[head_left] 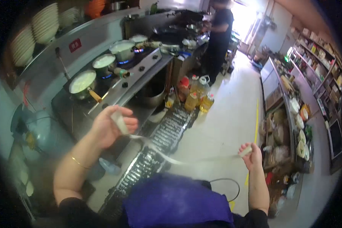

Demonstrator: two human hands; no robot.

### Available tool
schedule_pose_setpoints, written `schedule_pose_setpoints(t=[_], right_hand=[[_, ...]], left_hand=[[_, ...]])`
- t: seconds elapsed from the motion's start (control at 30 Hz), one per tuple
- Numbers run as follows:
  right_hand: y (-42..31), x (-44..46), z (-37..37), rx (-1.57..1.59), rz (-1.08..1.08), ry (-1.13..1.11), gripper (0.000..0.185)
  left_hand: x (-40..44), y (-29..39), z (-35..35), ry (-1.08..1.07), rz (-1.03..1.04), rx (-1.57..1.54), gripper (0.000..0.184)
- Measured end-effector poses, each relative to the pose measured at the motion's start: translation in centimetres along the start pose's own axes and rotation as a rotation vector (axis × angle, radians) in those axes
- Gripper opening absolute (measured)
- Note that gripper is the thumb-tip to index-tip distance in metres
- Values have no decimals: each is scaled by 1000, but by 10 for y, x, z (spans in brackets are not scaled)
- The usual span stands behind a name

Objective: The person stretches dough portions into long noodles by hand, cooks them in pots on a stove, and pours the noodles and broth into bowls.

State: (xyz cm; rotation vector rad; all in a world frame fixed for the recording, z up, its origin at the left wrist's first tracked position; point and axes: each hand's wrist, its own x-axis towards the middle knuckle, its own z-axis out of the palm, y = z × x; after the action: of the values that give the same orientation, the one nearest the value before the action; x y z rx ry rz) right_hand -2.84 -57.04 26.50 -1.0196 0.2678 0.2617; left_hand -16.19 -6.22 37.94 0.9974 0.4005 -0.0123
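A long pale strip of noodle dough (171, 159) hangs in a sagging curve between my two hands, in front of my purple apron (174, 201). One end of it lies across the palm of my left hand (111, 127), held under the thumb, while the fingers stay partly spread. The other end is pinched in my right hand (251, 156), farther right and a little lower. The middle of the strip is slightly blurred. To the left of my left hand, a wooden-handled pot (81, 82) with white contents stands on the stove.
More pots (121, 51) sit over blue flames along the stove (117, 87). Oil jugs (206, 102) stand on the floor beside a wet drain grate (167, 133). A gas cylinder (41, 129) is at left. A co-worker (218, 38) stands farther back; a loaded counter (288, 114) runs along the right.
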Motion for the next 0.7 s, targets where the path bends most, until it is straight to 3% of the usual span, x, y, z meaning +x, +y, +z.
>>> schedule_pose_setpoints(t=[0.07,0.13,0.2,0.23,0.27,0.37,0.47,0.53,0.57,0.6,0.7], right_hand=[[5,-24,50,-100,13,-115,25],[7,-49,111,-379,-105,-365,28],[11,-75,168,-547,-327,-768,25],[12,-89,193,-616,-341,-869,24],[14,-97,212,-688,-355,-974,24],[23,-99,242,-936,-124,-1092,25],[22,-88,233,-813,-243,-1174,25],[2,-95,236,-557,-190,-1149,28],[-9,-96,242,-550,-192,-1114,27],[-16,-93,247,-543,-201,-1080,27],[-23,-79,254,-548,-798,-981,26]], left_hand=[[2,-18,17,-178,14,11,45],[5,-31,34,-402,190,412,54],[4,-37,71,-473,877,1052,56],[0,-33,86,-533,899,1206,51],[-1,-32,99,-576,928,1159,51],[-4,-22,122,-670,941,884,50],[-6,-4,127,-703,883,737,55],[-2,-11,137,-731,805,990,57],[0,-17,143,-739,706,939,65],[2,-20,147,-703,763,752,62],[30,-28,146,-614,1029,227,65]])
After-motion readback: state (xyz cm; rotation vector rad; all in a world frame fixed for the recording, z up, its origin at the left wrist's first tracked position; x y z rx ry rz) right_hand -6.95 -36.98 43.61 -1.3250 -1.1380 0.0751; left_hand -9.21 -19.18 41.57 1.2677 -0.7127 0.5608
